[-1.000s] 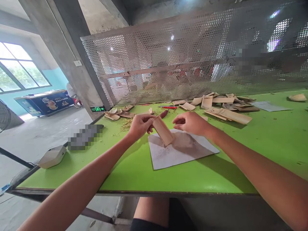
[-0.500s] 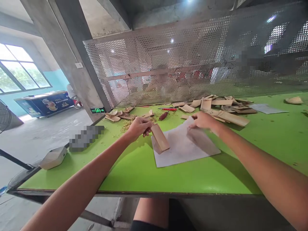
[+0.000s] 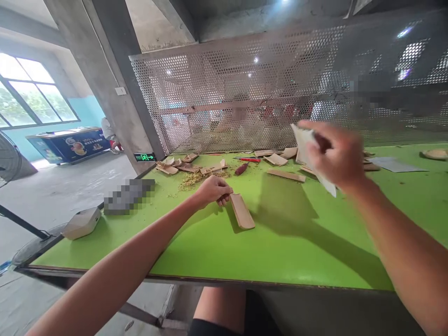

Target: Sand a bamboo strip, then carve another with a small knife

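Note:
Between the fingers and thumb of my left hand (image 3: 213, 190) is the upper end of a curved bamboo piece (image 3: 242, 212), its lower end slanting down to the green table (image 3: 203, 247). My right hand (image 3: 338, 151), smeared by motion, is raised above the table's right side and grips a white sheet of paper (image 3: 306, 140). The sheet is seen nearly edge-on and partly hidden by the fingers. A flat bamboo strip (image 3: 286, 175) lies beyond the sheet's shadow. Past my left hand are a dark red handle (image 3: 241, 169) and a red tool (image 3: 249, 159).
Wood shavings (image 3: 191, 179) and several curved bamboo offcuts (image 3: 168, 167) lie at the back left. More bamboo pieces (image 3: 276, 159) are behind my right hand, with another paper (image 3: 397, 163) at right. A perforated metal screen (image 3: 224, 102) borders the back. A white box (image 3: 82, 223) sits at the left edge.
My right hand has lifted the paper sheet off the table and moved up and to the right. The bamboo strip behind it now shows. My left hand keeps hold of the curved bamboo piece.

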`<control>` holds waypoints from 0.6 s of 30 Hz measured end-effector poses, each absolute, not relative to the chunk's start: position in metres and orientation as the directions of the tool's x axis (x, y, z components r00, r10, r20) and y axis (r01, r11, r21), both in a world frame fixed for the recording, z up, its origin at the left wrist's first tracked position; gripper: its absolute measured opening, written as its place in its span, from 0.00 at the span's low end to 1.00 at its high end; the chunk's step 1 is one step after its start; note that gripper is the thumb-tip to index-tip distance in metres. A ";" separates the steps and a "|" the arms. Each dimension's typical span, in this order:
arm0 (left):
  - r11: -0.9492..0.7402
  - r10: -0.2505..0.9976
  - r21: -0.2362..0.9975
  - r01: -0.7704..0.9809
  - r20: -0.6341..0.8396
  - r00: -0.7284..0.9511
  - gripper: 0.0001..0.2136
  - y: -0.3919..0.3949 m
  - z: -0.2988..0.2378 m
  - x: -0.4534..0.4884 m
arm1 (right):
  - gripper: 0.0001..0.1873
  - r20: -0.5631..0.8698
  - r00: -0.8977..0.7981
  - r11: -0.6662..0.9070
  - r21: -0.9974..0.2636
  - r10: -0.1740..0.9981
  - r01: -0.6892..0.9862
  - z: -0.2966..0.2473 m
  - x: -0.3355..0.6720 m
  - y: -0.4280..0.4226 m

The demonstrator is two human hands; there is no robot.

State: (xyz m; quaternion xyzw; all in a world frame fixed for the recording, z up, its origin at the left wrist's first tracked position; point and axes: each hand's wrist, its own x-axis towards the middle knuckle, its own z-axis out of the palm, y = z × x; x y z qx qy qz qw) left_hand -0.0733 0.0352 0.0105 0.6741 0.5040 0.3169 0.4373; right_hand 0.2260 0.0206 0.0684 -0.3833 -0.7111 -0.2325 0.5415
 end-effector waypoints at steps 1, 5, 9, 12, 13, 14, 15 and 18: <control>-0.110 0.954 0.909 0.401 -0.016 0.298 0.07 0.033 0.011 -0.073 | 0.21 0.892 -0.255 0.650 -0.055 0.374 0.758 0.065 0.219 0.020; -0.069 0.951 0.889 0.453 -0.079 0.300 0.09 0.027 0.010 -0.072 | 0.19 0.579 -0.512 0.681 -0.106 0.635 0.725 0.046 0.193 0.023; -0.041 0.951 0.879 0.475 -0.111 0.288 0.14 0.027 0.005 -0.071 | 0.17 0.484 -0.529 0.653 -0.126 0.698 0.747 0.032 0.180 0.028; -0.016 0.965 0.912 0.410 -0.094 0.246 0.10 0.030 0.002 -0.067 | 0.15 0.573 -0.473 0.657 -0.158 0.669 0.737 0.035 0.177 0.025; 0.000 0.970 0.917 0.398 -0.097 0.222 0.07 0.031 0.002 -0.067 | 0.14 0.614 -0.443 0.666 -0.187 0.653 0.722 0.039 0.178 0.023; 0.016 0.975 0.920 0.391 -0.101 0.198 0.05 0.032 0.003 -0.066 | 0.14 0.662 -0.399 0.676 -0.224 0.634 0.702 0.043 0.178 0.020; 0.024 0.980 0.923 0.385 -0.099 0.175 0.04 0.033 0.005 -0.065 | 0.13 0.711 -0.340 0.685 -0.269 0.616 0.678 0.047 0.180 0.017; -0.002 0.993 0.937 0.350 -0.039 0.109 0.03 0.034 0.012 -0.066 | 0.13 0.824 -0.065 0.692 -0.426 0.562 0.583 0.059 0.187 0.012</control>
